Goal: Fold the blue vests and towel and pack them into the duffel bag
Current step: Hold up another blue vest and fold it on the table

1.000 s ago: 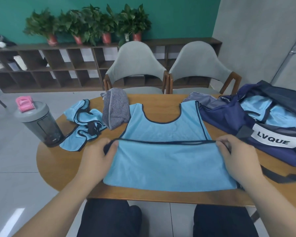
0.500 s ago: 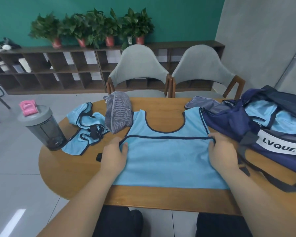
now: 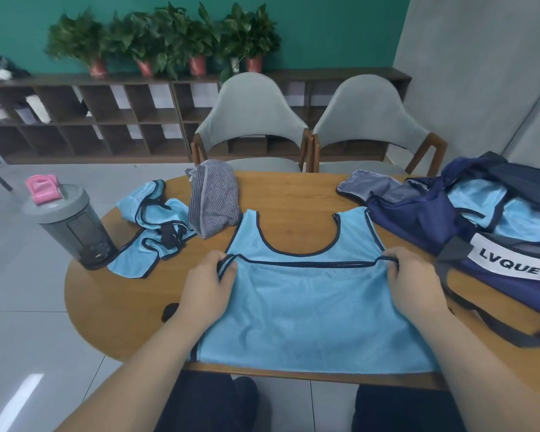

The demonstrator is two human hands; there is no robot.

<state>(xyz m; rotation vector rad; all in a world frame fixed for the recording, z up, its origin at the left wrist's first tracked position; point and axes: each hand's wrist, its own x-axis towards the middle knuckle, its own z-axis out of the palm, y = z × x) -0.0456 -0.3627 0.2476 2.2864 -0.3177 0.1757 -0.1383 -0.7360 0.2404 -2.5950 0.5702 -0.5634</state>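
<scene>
Round wooden counter point(image 3: 113, 300) carries, nearest, a vest point(image 3: 309, 313) spread flat with its lower half doubled up; left hand point(image 3: 206, 288) and right hand point(image 3: 416, 285) each pinch a hem corner, fingers point(image 3: 212, 258) curled on the trim, likely to keep the fold square. Farther off wait a crumpled second vest point(image 3: 150, 219), the striped towel point(image 3: 214, 204) and the open bag point(image 3: 418, 219), blue cloth point(image 3: 477, 194) already inside, its count unclear and its right end cut off.

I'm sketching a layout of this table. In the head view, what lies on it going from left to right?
shaker bottle → crumpled blue vest → striped towel → flat blue vest → duffel bag
</scene>
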